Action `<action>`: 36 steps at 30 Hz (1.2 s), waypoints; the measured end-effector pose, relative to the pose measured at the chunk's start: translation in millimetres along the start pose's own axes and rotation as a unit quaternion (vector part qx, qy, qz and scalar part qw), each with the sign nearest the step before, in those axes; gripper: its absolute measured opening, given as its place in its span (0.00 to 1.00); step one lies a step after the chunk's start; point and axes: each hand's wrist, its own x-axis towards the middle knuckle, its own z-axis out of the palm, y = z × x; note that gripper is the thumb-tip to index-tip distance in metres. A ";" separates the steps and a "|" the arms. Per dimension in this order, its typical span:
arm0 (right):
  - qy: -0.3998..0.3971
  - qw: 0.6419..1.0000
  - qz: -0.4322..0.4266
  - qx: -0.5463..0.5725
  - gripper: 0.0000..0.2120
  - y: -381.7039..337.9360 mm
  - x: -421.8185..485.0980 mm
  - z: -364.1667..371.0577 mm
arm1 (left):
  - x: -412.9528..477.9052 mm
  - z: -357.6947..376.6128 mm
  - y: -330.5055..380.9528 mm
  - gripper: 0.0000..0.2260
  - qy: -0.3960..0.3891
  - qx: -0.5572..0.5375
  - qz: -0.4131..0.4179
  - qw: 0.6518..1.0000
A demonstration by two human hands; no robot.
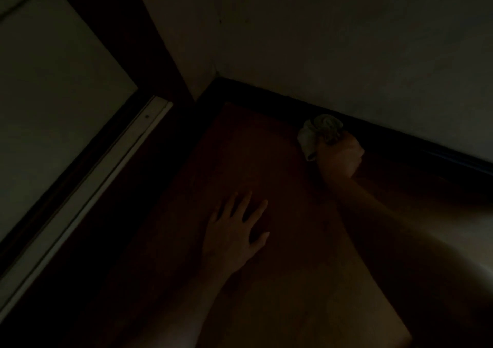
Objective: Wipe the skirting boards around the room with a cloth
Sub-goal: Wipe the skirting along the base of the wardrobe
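Starting with the big surfaces, the wall (346,40) and the floor (266,161) meet at a corner up and left of your hands. The dark skirting (426,155) runs along that joint from the corner out to the right edge of view. A second, shorter run seems to lead from the corner toward the dark door frame (133,40), but it is too dim to be sure. A pale strip (93,193) lies along the floor at the left, well apart from your work.

Your left hand (237,230) lies flat on the floor with its fingers spread, and I judge it is propping you. Your right hand (340,158) is fisted round the cloth (317,131), which bulges out past the knuckles and lies against the skirting, roughly midway along the visible run.

The cloth looks light, soft and limp, so it will fold and slip rather than push back. Hold it bunched as you have it, with a wad in front of the fingers, so fabric and not knuckles meets the board. The skirting should be stiff and fixed, so it will take firm pressure.

For room, the floor toward the corner shows nothing in your path. The corner itself is the tight spot, so poke a fold in there. Watch the skirting's top edge, where dust likely sits
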 end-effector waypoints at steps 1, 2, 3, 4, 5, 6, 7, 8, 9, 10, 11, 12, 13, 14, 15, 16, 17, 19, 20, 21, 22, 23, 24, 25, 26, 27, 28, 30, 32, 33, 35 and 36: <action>-0.010 1.000 -0.004 -0.004 0.17 -4.4 0.1 -1.2 | 1.1 -2.9 2.1 0.31 0.002 0.002 0.011 1.000; -0.022 1.000 -0.014 -0.005 0.17 -9.5 -0.4 0.4 | 2.2 -3.1 5.4 0.31 0.004 0.005 0.025 1.000; -0.030 0.999 -0.029 -0.002 0.17 -15.7 -1.4 4.7 | 3.0 -1.4 8.9 0.31 0.004 0.003 0.034 0.999; -0.036 0.998 -0.043 0.007 0.17 -21.2 -2.9 10.2 | 4.3 1.9 12.5 0.31 0.004 -0.004 0.037 0.999; -0.040 0.997 -0.055 0.023 0.16 -26.2 -4.2 16.2 | 5.1 5.9 14.8 0.31 0.009 -0.008 0.038 0.999; -0.042 0.997 -0.062 0.036 0.16 -29.3 -5.3 20.8 | 5.5 9.5 16.5 0.31 0.015 -0.008 0.038 0.999; -0.043 0.996 -0.067 0.044 0.15 -30.7 -5.8 22.8 | 5.1 12.7 16.9 0.31 0.021 -0.007 0.038 0.999; -0.042 0.996 -0.067 0.045 0.16 -30.3 -6.3 21.9 | 4.0 15.3 16.1 0.31 0.024 -0.006 0.040 0.999; -0.039 0.996 -0.065 0.043 0.16 -27.2 -6.5 17.7 | 3.2 17.4 15.1 0.31 0.027 -0.006 0.043 0.999; -0.033 0.997 -0.062 0.039 0.16 -22.7 -6.2 11.6 | 3.0 18.5 13.6 0.31 0.030 -0.004 0.046 0.998; -0.023 0.998 -0.056 0.035 0.16 -16.5 -6.3 4.3 | 3.9 18.5 12.2 0.31 0.031 -0.004 0.049 0.998; -0.009 0.998 -0.046 0.030 0.16 -8.6 -6.1 -3.8 | 6.0 18.3 11.6 0.31 0.031 -0.005 0.053 0.998; 0.005 0.999 -0.035 0.026 0.16 -1.0 -5.4 -10.6 | 8.5 18.8 11.0 0.31 0.032 -0.006 0.056 0.998; 0.019 0.999 -0.027 0.021 0.16 5.6 -5.2 -15.7 | 11.2 19.5 11.0 0.31 0.033 -0.007 0.058 0.998; 0.031 0.999 -0.023 0.017 0.15 9.8 -5.7 -18.4 | 12.8 20.6 11.4 0.31 0.035 -0.007 0.058 0.998; 0.038 0.999 -0.024 0.016 0.15 10.7 -6.4 -18.3 | 14.4 21.5 11.7 0.31 0.039 -0.006 0.058 0.998; 0.039 0.999 -0.028 0.016 0.15 8.4 -6.8 -16.6 | 15.3 22.6 11.4 0.31 0.044 -0.006 0.060 0.997; 0.019 0.999 -0.045 0.017 0.15 0.8 -6.9 -11.6 | 16.8 22.7 10.9 0.30 0.054 -0.020 0.062 0.996; 0.009 0.998 -0.055 0.015 0.16 -1.1 -6.2 -9.5 | 17.7 22.7 10.5 0.30 0.058 -0.024 0.064 0.996; 0.006 0.998 -0.061 0.013 0.16 -0.6 -5.3 -9.1 | 18.8 22.8 9.9 0.30 0.059 -0.024 0.065 0.996; 0.011 0.998 -0.063 0.011 0.16 2.1 -4.4 -10.7 | 19.7 23.2 9.8 0.30 0.060 -0.023 0.064 0.996; 0.022 0.998 -0.058 0.012 0.15 7.0 -3.5 -13.5 | 19.9 24.0 9.8 0.30 0.063 -0.024 0.061 0.996; 0.038 0.998 -0.049 0.017 0.15 13.4 -2.8 -15.9 | 19.7 24.6 10.1 0.30 0.066 -0.025 0.059 0.996; 0.052 0.998 -0.042 0.021 0.15 18.9 -2.7 -17.5 | 19.2 24.9 10.5 0.30 0.066 -0.027 0.058 0.996; 0.062 0.997 -0.040 0.022 0.15 22.0 -2.8 -17.3 | 19.3 24.0 11.5 0.30 0.066 -0.029 0.057 0.996; 0.064 0.997 -0.044 0.021 0.15 21.7 -3.0 -15.4 | 19.5 23.8 12.2 0.29 0.068 -0.031 0.056 0.996; 0.062 0.997 -0.049 0.021 0.14 19.0 -2.8 -12.8 | 20.4 23.7 12.4 0.29 0.070 -0.032 0.055 0.996; 0.053 0.997 -0.054 0.020 0.14 13.9 -3.2 -8.6 | 20.2 25.6 11.8 0.29 0.069 -0.027 0.056 0.996; 0.061 0.996 -0.054 0.022 0.14 15.9 -2.8 -7.9 | 19.5 26.1 10.8 0.29 0.071 -0.031 0.056 0.995; 0.069 0.996 -0.056 0.025 0.14 18.3 -2.6 -7.0 | 19.1 25.8 10.1 0.29 0.069 -0.033 0.054 0.996; 0.079 0.994 -0.064 0.030 0.12 17.5 -3.3 -2.7 | 19.3 25.9 9.8 0.29 0.068 -0.033 0.056 0.996; 0.072 0.995 -0.068 0.030 0.12 12.8 -3.6 1.6 | 19.9 25.7 10.3 0.29 0.068 -0.033 0.058 0.995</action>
